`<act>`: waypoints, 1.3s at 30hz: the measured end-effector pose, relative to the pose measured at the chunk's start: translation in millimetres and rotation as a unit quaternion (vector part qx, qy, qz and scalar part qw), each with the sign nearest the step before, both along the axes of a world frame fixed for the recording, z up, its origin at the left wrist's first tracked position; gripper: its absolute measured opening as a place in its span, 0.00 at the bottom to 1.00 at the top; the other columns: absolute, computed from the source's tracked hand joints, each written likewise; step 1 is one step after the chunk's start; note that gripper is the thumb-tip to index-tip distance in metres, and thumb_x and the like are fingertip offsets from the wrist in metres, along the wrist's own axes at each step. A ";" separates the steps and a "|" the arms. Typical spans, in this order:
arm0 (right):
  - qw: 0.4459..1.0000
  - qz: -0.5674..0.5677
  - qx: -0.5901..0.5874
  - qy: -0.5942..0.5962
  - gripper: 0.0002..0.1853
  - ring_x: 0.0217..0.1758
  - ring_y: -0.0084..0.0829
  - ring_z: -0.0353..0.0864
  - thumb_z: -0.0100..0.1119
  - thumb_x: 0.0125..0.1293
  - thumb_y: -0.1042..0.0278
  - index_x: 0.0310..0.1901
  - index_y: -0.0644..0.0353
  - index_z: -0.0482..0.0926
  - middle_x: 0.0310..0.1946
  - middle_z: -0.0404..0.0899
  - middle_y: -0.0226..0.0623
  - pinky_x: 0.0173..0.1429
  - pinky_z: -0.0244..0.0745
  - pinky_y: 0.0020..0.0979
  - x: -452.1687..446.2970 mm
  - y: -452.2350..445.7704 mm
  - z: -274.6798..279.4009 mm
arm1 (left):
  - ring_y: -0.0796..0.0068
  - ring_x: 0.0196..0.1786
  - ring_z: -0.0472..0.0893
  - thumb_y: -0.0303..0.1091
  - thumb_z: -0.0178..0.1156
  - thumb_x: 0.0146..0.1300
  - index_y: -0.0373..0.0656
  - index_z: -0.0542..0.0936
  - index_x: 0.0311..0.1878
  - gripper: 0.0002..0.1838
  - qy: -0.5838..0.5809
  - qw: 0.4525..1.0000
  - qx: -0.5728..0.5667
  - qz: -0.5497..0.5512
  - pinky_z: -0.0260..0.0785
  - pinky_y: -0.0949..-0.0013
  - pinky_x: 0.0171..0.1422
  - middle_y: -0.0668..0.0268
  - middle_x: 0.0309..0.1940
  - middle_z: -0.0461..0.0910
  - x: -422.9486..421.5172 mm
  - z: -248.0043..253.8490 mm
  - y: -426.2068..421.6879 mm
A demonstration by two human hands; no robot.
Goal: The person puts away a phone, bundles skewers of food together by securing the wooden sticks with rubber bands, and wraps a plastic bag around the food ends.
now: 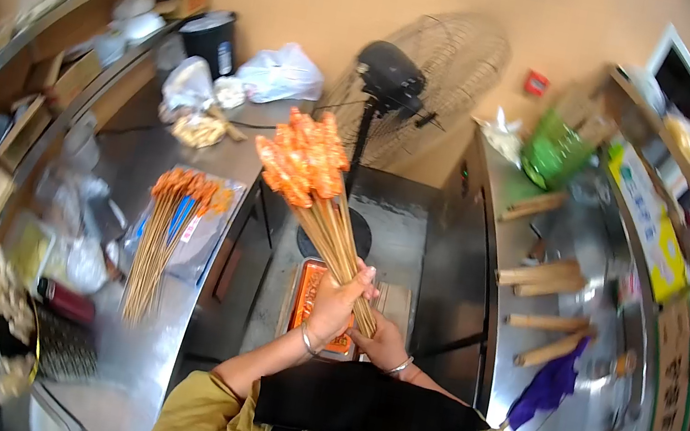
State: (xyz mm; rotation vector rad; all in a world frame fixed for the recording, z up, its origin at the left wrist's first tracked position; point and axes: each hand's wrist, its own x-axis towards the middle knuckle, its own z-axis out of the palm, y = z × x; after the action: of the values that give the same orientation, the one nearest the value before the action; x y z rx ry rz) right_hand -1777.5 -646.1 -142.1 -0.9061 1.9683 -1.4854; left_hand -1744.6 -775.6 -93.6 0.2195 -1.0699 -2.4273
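A bundle of meat skewers is held up in front of my chest, orange-red coated meat at the top and bare wooden sticks slanting down to the right. My left hand is closed around the lower sticks. At their bottom ends, my right hand is closed on the same bundle, its fingers partly hidden. Below and behind the hands stands an orange-rimmed tray with reddish food, partly covered by my left hand and the sticks. More skewers lie on a plastic-covered board on the left counter.
Steel counters run along the left and right. A standing fan is ahead. Wooden sticks in bundles, a purple cloth and a green container are on the right. White plastic bags sit back left.
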 end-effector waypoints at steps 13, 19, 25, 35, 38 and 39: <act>0.912 0.267 0.070 -0.305 0.08 0.21 0.19 0.74 0.62 0.59 0.70 0.33 0.60 0.72 0.20 0.74 0.29 0.26 0.70 0.19 -39.0 -18.7 -12.5 | 0.83 0.25 0.71 0.31 0.60 0.61 0.43 0.69 0.36 0.08 -0.025 0.987 0.057 0.146 0.71 0.75 0.36 0.72 0.21 0.69 9.7 -0.9 -10.8; 0.940 0.229 0.037 -0.249 0.07 0.14 0.14 0.66 0.62 0.59 0.71 0.30 0.60 0.72 0.16 0.70 0.25 0.18 0.61 0.17 -4.0 -42.9 -11.8 | 0.79 0.32 0.72 0.33 0.62 0.59 0.41 0.69 0.42 0.13 0.021 0.989 0.042 0.144 0.71 0.72 0.43 0.69 0.26 0.70 36.9 -4.4 -29.7; 0.961 0.198 -0.001 -0.195 0.07 0.16 0.15 0.67 0.60 0.59 0.74 0.36 0.59 0.72 0.19 0.70 0.24 0.18 0.61 0.18 58.7 -89.9 -14.4 | 0.81 0.24 0.68 0.31 0.61 0.59 0.43 0.69 0.38 0.10 -0.023 0.983 0.068 0.166 0.68 0.75 0.31 0.72 0.22 0.67 89.4 -14.9 -71.3; 0.935 0.206 0.015 -0.287 0.06 0.17 0.20 0.70 0.62 0.55 0.74 0.28 0.59 0.73 0.19 0.72 0.27 0.20 0.63 0.20 162.6 -183.6 12.3 | 0.83 0.20 0.65 0.28 0.60 0.60 0.42 0.66 0.38 0.10 -0.043 0.992 0.084 0.083 0.62 0.77 0.25 0.73 0.19 0.64 193.1 -13.1 -148.2; 0.928 0.243 0.013 -0.281 0.07 0.18 0.19 0.70 0.61 0.57 0.74 0.35 0.60 0.72 0.22 0.73 0.29 0.22 0.66 0.19 167.6 -190.9 3.5 | 0.84 0.20 0.64 0.29 0.60 0.60 0.44 0.67 0.37 0.09 -0.021 0.995 0.065 0.077 0.60 0.78 0.25 0.75 0.19 0.63 204.1 -16.7 -161.6; 0.929 0.257 0.018 -0.267 0.06 0.19 0.19 0.71 0.61 0.58 0.73 0.34 0.60 0.73 0.22 0.73 0.29 0.23 0.67 0.19 171.2 -192.7 8.3 | 0.84 0.20 0.64 0.29 0.60 0.60 0.44 0.67 0.37 0.09 -0.021 0.996 0.060 0.057 0.60 0.78 0.25 0.75 0.19 0.63 207.4 -13.9 -166.3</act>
State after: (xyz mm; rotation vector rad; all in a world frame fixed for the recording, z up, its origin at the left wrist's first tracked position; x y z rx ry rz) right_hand -1606.3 -838.8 -133.8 -0.8081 1.2394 -1.2141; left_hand -1537.2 -941.8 -107.5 0.3621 -0.9044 -2.3948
